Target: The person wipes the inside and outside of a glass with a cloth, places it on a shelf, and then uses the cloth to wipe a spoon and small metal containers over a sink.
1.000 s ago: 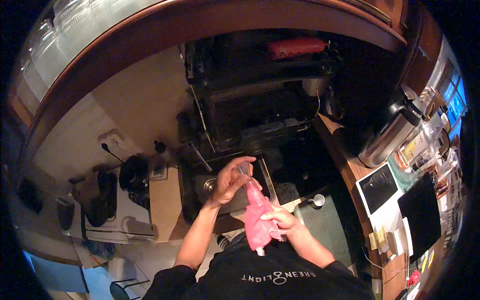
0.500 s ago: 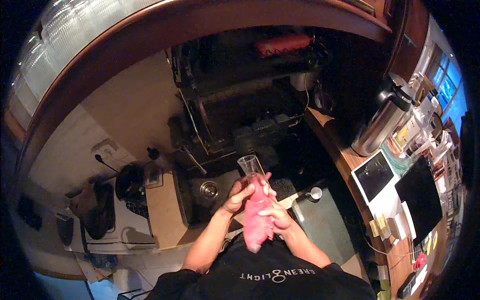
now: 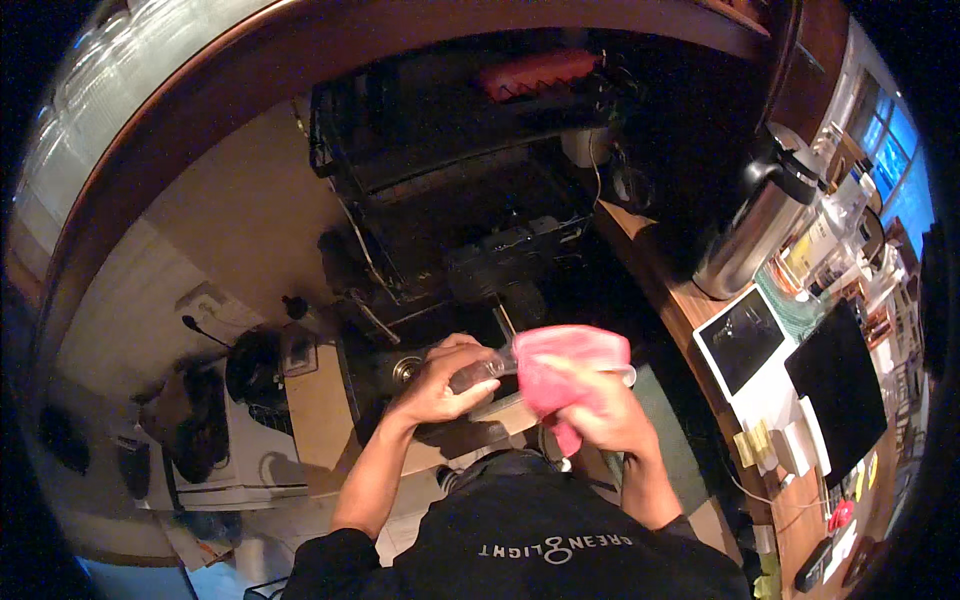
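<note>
My left hand (image 3: 440, 382) is closed around a clear drinking glass (image 3: 476, 374), which lies on its side in the grip. A pink cloth (image 3: 572, 348) is bunched in my right hand (image 3: 608, 412), which is smeared by motion. The cloth meets the right end of the glass, and I cannot tell whether any of it is inside. Both hands are in front of my chest, over the counter's near edge. Behind the cloth, a small white cup (image 3: 629, 376) shows only in part.
A sink drain (image 3: 407, 370) lies just beyond my left hand. On the right, a wooden counter (image 3: 690, 305) carries a steel thermal jug (image 3: 752, 235), a white-framed tablet (image 3: 742, 342) and bottles. Ribbed clear glasses (image 3: 95, 130) stand at the upper left.
The glass has tipped from pointing away to lying sideways, held by the left hand. The cloth, wrapped round its lower part before, has moved right and away from my body with the right hand.
</note>
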`<state>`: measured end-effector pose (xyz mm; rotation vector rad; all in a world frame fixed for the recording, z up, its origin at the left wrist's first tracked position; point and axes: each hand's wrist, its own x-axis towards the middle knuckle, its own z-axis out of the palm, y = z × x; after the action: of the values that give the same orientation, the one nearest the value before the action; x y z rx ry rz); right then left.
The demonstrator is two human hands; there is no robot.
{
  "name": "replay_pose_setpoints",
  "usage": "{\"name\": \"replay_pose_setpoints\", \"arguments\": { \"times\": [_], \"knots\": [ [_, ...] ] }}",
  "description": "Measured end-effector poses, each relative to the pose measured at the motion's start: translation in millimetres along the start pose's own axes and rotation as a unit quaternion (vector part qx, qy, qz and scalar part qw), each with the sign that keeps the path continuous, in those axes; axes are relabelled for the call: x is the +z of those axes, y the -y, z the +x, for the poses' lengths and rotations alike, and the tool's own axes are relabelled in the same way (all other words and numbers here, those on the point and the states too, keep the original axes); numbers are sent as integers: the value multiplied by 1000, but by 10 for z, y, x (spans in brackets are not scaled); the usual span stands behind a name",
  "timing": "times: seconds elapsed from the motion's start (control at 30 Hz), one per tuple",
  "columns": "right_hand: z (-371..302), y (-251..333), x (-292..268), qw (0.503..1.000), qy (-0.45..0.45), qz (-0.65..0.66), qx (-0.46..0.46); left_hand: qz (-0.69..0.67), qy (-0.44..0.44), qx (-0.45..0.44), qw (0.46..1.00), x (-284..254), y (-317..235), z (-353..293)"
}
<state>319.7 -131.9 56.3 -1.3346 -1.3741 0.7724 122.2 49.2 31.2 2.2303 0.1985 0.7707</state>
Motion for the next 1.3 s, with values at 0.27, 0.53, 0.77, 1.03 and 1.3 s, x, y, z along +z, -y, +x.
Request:
{"name": "replay_pose_setpoints", "arguments": {
  "times": [0.27, 0.53, 0.77, 1.03, 1.3],
  "knots": [
    [83, -387, -128, 950, 235, 173, 109, 311, 211, 252, 892, -296, -384, 375],
    [-295, -723, 151, 628, 141, 721, 259, 360, 98, 420, 827, -283, -424, 710],
    [-170, 111, -318, 992, -25, 117, 42, 352, 189, 50, 915, 80, -203, 357],
    [52, -390, 3, 885, 15, -449, -126, 422, 194, 207, 861, 424, -366, 394],
    [-94, -806, -129, 943, -61, 325, -34, 43, -89, 19, 995, 17, -256, 146]
  ]
}}
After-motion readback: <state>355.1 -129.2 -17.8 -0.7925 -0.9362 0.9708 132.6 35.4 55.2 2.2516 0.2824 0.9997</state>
